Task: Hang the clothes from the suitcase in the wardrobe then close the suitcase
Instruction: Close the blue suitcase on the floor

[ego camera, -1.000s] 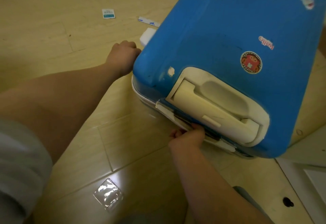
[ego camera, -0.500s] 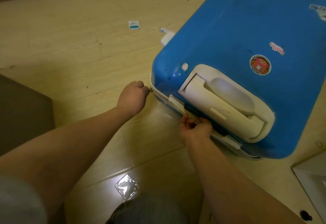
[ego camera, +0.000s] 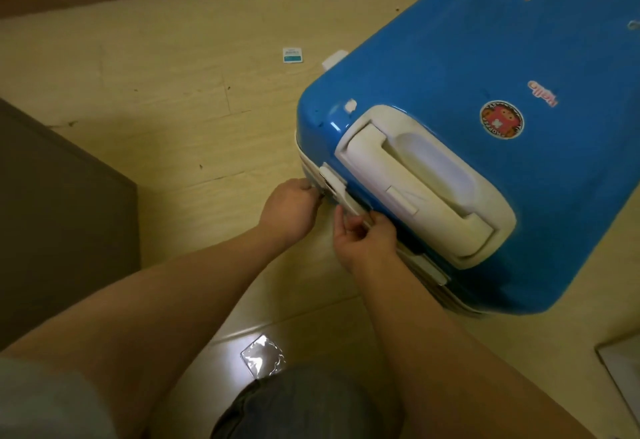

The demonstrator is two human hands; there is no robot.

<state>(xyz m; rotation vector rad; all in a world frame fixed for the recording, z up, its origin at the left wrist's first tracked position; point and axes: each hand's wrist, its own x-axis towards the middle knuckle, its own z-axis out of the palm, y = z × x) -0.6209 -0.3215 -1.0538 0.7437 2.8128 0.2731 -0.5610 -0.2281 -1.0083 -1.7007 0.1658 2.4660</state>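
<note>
Nearest me, a clear plastic wrapper [ego camera: 263,355] is lying on the floor. My right hand [ego camera: 363,241] is pinching the white seam trim [ego camera: 349,209] on the near edge of the blue suitcase [ego camera: 485,168]. My left hand [ego camera: 291,210], fingers curled, is pinching what I judge to be the zip pull [ego camera: 322,196] at the near-left corner. The suitcase is lying flat, lid down, hiding any contents. Risk: the zip jamming at that corner if the halves are sitting misaligned.

Far end of suitcase [ego camera: 485,58] off-frame
</note>
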